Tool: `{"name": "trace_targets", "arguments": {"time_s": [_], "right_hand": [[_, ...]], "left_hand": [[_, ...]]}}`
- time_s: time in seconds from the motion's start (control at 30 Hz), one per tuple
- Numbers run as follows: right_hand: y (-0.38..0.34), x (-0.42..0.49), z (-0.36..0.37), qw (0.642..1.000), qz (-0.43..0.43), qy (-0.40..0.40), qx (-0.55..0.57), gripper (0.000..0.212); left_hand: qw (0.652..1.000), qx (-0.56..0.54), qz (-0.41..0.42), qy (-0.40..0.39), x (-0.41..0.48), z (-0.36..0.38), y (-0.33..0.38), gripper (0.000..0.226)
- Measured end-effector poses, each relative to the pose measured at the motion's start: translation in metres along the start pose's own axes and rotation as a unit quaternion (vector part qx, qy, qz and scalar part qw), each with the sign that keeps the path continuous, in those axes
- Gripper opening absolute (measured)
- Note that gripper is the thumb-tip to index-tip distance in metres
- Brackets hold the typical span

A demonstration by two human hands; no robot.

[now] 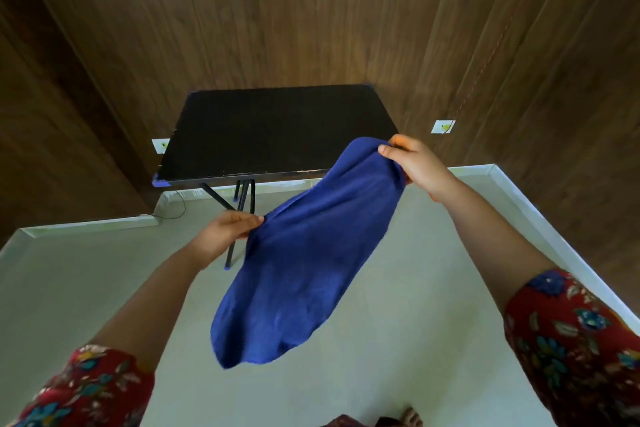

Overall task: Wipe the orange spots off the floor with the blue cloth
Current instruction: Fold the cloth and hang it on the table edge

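A blue cloth hangs in the air in front of me, stretched between both hands and drooping toward the lower left. My right hand pinches its upper corner, up near the table's front right corner. My left hand grips the cloth's left edge, lower down. The pale grey-green floor lies below; no orange spots show on the visible part of it, and the cloth hides some of the floor.
A small black folding table on thin dark legs stands against the wooden wall panels. White skirting runs along the floor's edges. Two wall sockets sit at left and right of the table. A thin cable trails by the left skirting. My foot shows at the bottom.
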State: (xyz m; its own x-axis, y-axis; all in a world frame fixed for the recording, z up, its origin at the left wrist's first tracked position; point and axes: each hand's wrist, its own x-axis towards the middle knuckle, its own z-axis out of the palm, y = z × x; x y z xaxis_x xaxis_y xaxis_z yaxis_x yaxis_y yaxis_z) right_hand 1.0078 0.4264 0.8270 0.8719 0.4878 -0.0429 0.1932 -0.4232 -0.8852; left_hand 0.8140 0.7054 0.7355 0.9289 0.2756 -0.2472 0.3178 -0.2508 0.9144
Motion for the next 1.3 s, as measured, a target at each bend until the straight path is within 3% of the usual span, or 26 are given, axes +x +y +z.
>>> {"name": "trace_targets", "arguments": {"time_s": [0.1, 0.17, 0.23, 0.27, 0.33, 0.4, 0.47, 0.53, 0.6, 0.67, 0.8, 0.9, 1.0, 1.17, 1.3], "right_hand": [[0.006, -0.009, -0.003, 0.995, 0.074, -0.046, 0.048, 0.009], [0.013, -0.012, -0.005, 0.986, 0.126, -0.059, 0.094, 0.012], [0.022, -0.015, -0.003, 0.971, 0.133, -0.042, 0.194, 0.022], [0.027, -0.015, -0.001, 0.954, 0.134, -0.021, 0.267, 0.029], [0.041, -0.017, 0.006, 0.916, 0.172, -0.003, 0.364, 0.039], [0.054, -0.024, 0.020, 0.917, 0.226, -0.044, 0.327, 0.044], [0.072, -0.030, 0.033, 0.922, 0.266, -0.106, 0.260, 0.045], [0.092, -0.031, 0.040, 0.906, 0.290, -0.073, 0.298, 0.037], [0.103, -0.034, 0.038, 0.902, 0.283, -0.041, 0.323, 0.024], [0.111, -0.037, 0.033, 0.913, 0.276, -0.051, 0.295, 0.024], [0.113, -0.046, 0.031, 0.942, 0.308, -0.074, 0.110, 0.036], [0.104, -0.040, 0.035, 0.962, 0.259, -0.047, 0.070, 0.033], [0.092, -0.033, 0.035, 0.969, 0.237, -0.033, 0.054, 0.029], [0.080, -0.020, 0.026, 0.976, 0.202, 0.069, 0.044, 0.028], [0.056, -0.021, 0.020, 0.975, 0.157, 0.060, 0.147, 0.016]], "left_hand": [[0.999, 0.012, 0.027, 0.037, -0.010, -0.006, 0.007, 0.030], [0.998, -0.002, 0.004, 0.067, -0.018, -0.006, 0.016, 0.023], [0.990, -0.123, -0.043, 0.052, -0.025, -0.007, 0.020, 0.016], [0.968, -0.242, -0.057, 0.021, -0.027, -0.007, 0.019, 0.021], [0.893, -0.446, -0.068, 0.000, -0.030, 0.000, 0.002, 0.037], [0.856, -0.498, -0.135, 0.002, -0.031, 0.018, -0.019, 0.067], [0.874, -0.432, -0.220, -0.008, -0.032, 0.042, -0.034, 0.080], [0.915, -0.337, -0.225, -0.002, -0.032, 0.059, -0.032, 0.057], [0.927, -0.293, -0.220, 0.074, -0.025, 0.061, -0.029, 0.036], [0.924, -0.286, -0.205, 0.148, -0.017, 0.053, -0.032, 0.028], [0.936, -0.210, -0.155, 0.236, -0.011, 0.036, -0.031, 0.015], [0.951, -0.071, -0.090, 0.287, -0.014, 0.032, -0.023, 0.024], [0.943, 0.076, -0.044, 0.322, -0.019, 0.026, -0.009, 0.028], [0.926, 0.059, 0.013, 0.373, -0.017, 0.000, 0.010, 0.025], [0.940, 0.037, 0.031, 0.336, -0.019, -0.017, 0.019, 0.030]]}}
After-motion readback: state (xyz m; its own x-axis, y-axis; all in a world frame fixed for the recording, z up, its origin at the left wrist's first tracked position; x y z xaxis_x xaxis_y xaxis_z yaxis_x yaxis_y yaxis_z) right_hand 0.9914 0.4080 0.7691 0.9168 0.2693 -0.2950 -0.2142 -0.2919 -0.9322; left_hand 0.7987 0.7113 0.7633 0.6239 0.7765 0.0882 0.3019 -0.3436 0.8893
